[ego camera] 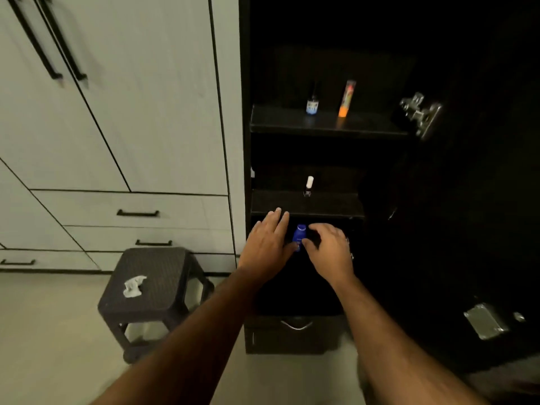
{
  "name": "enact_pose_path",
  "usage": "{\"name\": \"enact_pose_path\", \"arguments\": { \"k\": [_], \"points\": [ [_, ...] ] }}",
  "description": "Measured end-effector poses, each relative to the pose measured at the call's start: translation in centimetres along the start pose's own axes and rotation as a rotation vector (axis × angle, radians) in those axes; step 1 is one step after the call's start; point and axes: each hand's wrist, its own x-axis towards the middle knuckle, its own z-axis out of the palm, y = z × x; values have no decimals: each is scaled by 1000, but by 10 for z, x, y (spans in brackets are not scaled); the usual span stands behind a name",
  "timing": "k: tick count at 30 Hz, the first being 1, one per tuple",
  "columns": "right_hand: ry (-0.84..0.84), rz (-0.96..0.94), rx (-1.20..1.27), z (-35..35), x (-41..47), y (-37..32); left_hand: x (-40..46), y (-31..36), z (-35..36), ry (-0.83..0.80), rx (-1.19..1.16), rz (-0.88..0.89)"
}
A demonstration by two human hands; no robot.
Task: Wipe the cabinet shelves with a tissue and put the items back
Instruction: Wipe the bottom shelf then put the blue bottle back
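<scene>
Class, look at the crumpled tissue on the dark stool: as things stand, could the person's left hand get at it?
Probably yes. The tissue lies uncovered on top of the stool, below and left of the left hand, which is open beside the blue bottle. Nothing stands between them.

Residential interior, likely bedroom or dressing area. Evidence: full-height white wardrobe doors [122, 92] w/ long black bar handles [64, 39], white drawers [131, 211] below. Adjacent dark cabinet [327, 124], door open, shelves hold small cosmetic-type bottles [312, 103] and an orange tube [346, 97]. Dark woven-pattern plastic stool [155, 285] on pale floor [49, 331].
</scene>
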Motion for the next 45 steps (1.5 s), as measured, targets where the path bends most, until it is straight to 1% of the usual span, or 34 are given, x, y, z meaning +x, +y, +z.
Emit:
{"name": "enact_pose_path", "arguments": {
  "k": [6,11,18,25,27,31,33,35,37,38,40,42,45],
  "points": [
    [80,25,-15,-30,-12,-55,-19,-9,-63,98,86,96],
    [199,35,-28,-75,-34,-87,-24,-8,-107,144,101,187],
    [363,57,-39,-163,-68,-90,-20,47,-138,194,38,356],
    [546,18,-13,-247,-104,-64,-6,132,-145,247,-69,497],
    [647,-8,2,-267,-115,-54,-4,159,-141,252,-111,532],
    [996,-78,86,-303,-139,-32,-3,209,-130,273,-187,605],
    [1161,-67,149,-317,-151,-15,-3,232,-124,266,-223,637],
    [1252,4,254,-326,-161,6,-5,250,-117,251,-265,657],
    [1250,150,354,-325,-166,35,-9,266,-110,234,-309,666],
    [1208,237,409,-322,-167,49,-11,273,-106,232,-330,671],
    [1045,373,528,-312,-167,77,-15,283,-97,227,-366,669],
    [823,441,657,-298,-166,90,-19,290,-90,213,-395,660],
    [599,445,738,-283,-163,92,-23,296,-82,181,-425,657]
  ]
}}
